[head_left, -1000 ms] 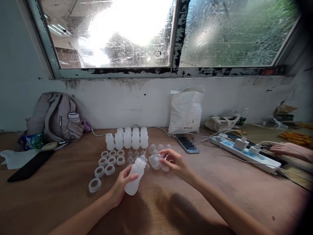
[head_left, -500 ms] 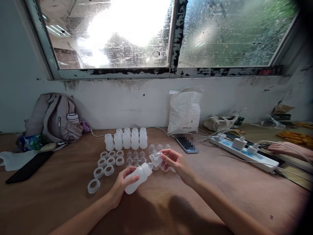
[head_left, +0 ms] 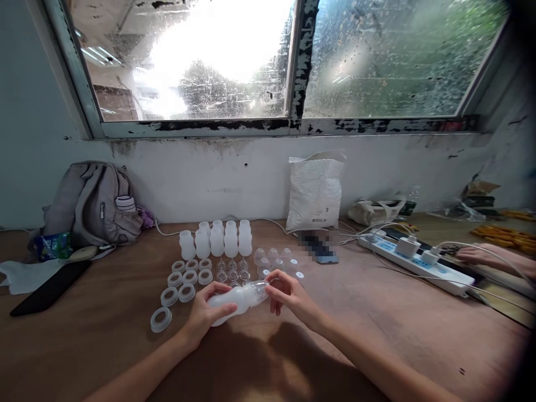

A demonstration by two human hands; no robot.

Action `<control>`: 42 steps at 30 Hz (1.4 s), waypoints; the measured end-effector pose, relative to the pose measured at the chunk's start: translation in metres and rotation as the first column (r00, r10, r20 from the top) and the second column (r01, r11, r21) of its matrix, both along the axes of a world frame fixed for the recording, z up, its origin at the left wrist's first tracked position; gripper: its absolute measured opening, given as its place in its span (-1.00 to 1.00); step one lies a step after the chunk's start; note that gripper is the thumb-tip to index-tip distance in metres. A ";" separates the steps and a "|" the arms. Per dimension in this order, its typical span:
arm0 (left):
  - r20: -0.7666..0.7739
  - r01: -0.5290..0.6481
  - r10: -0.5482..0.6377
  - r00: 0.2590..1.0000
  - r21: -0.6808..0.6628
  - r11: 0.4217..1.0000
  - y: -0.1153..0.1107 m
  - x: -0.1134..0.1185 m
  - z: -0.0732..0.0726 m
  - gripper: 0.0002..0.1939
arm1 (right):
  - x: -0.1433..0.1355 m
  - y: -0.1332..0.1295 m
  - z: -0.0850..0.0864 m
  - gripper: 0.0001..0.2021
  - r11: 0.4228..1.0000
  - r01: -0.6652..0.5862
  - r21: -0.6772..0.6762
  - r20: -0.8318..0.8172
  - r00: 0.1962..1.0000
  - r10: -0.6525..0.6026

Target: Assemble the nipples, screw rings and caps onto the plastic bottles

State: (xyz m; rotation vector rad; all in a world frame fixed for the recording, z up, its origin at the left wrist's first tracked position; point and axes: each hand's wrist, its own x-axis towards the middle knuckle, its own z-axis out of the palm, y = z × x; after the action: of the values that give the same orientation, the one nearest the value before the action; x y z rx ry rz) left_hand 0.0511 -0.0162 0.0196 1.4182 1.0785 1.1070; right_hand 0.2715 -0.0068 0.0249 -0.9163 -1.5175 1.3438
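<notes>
My left hand [head_left: 207, 312] is wrapped round a frosted white baby bottle [head_left: 231, 301], tilted with its top toward the right. A clear dome cap [head_left: 258, 291] sits over the bottle's top end, and the fingers of my right hand [head_left: 288, 296] pinch its tip. Behind my hands lie several clear nipples [head_left: 233, 268] in rows. Left of them are several translucent collar rings [head_left: 186, 291], and to the right several clear caps [head_left: 274, 258]. Several more frosted bottles [head_left: 216, 240] stand upright at the back.
A white padded bag [head_left: 316, 192] leans on the wall beside a phone [head_left: 320, 248]. On the right lie a power strip [head_left: 419, 262] with cables and another person's hand [head_left: 481, 254]. A grey backpack [head_left: 92, 201] and a black flat object [head_left: 52, 287] are on the left.
My right hand has brought the clear cap down and left onto the bottle's top. The bottle now lies closer to level in my left hand.
</notes>
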 end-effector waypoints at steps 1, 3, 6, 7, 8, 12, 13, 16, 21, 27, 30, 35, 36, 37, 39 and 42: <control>0.008 -0.006 0.006 1.000 0.014 1.000 -0.001 0.000 0.000 -0.66 | 0.001 -0.001 0.001 -0.65 1.000 -0.025 0.007 0.007 1.000 0.025; 0.032 -0.014 0.012 0.999 0.045 0.999 -0.003 -0.001 0.001 -0.66 | 0.002 -0.004 0.004 -0.67 0.997 -0.073 0.032 0.031 0.997 0.072; 0.056 -0.029 0.024 0.998 0.087 0.996 -0.005 -0.002 0.001 -0.68 | 0.002 -0.008 0.006 -0.67 0.993 -0.104 0.051 0.061 0.993 0.100; 0.060 -0.026 0.021 0.998 0.086 0.996 -0.005 -0.002 0.001 -0.68 | 0.002 -0.009 0.006 -0.66 0.993 -0.105 0.047 0.062 0.993 0.102; 0.063 -0.015 0.010 0.998 0.074 0.997 -0.005 -0.003 0.001 -0.68 | 0.002 -0.010 0.006 -0.65 0.993 -0.107 0.043 0.059 0.993 0.105; 0.062 0.049 -0.050 0.997 0.008 0.999 -0.001 -0.007 0.000 -0.68 | 0.001 -0.010 0.003 -0.64 0.988 -0.151 0.023 0.051 0.987 0.149; 0.058 0.060 -0.060 0.996 0.001 0.998 0.000 -0.009 -0.001 -0.68 | 0.001 -0.010 0.002 -0.65 0.986 -0.164 0.018 0.050 0.985 0.163; 0.050 0.080 -0.080 0.996 0.011 0.997 0.002 -0.011 -0.001 -0.68 | 0.003 -0.010 0.002 -0.66 0.979 -0.203 -0.003 0.042 0.978 0.203; 0.051 0.145 -0.144 0.988 -0.003 0.989 -0.006 -0.005 0.001 -0.66 | 0.002 -0.013 0.006 -0.64 0.959 -0.246 -0.141 0.026 0.967 0.252; 0.032 0.215 -0.213 0.976 -0.072 0.974 -0.017 0.006 -0.003 -0.65 | -0.021 -0.026 -0.005 -0.58 0.978 -0.115 -0.176 -0.055 0.993 0.106; 0.029 0.209 -0.207 0.978 -0.080 0.975 -0.019 0.007 -0.008 -0.67 | -0.027 -0.031 -0.012 -0.64 0.985 -0.085 -0.152 -0.083 0.994 0.073; 0.039 0.199 -0.197 0.980 -0.085 0.976 -0.022 0.009 -0.016 -0.66 | -0.027 -0.033 -0.016 -0.77 0.992 -0.083 -0.100 -0.089 0.993 0.074; 0.036 0.206 -0.204 0.978 -0.073 0.976 -0.022 0.010 -0.017 -0.65 | -0.026 -0.034 -0.016 -0.78 0.993 -0.084 -0.083 -0.090 0.993 0.076; 0.030 0.216 -0.214 0.976 -0.051 0.975 -0.023 0.010 -0.018 -0.64 | -0.026 -0.035 -0.016 -0.79 0.994 -0.089 -0.067 -0.089 0.993 0.083; 0.009 0.232 -0.232 0.973 0.005 0.973 -0.023 0.012 -0.019 -0.64 | -0.026 -0.036 -0.016 -0.79 0.994 -0.103 -0.027 -0.076 0.992 0.100; -0.036 0.252 -0.250 0.968 0.069 0.965 -0.024 0.013 -0.019 -0.64 | -0.024 -0.038 -0.014 -0.77 0.994 -0.107 0.026 -0.051 0.993 0.108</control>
State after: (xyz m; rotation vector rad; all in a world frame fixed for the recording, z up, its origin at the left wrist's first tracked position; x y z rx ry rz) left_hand 0.0644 -0.0398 0.0009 1.5827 0.8558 0.9538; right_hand 0.2471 -0.0449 0.0106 -0.7887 -1.5581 1.4131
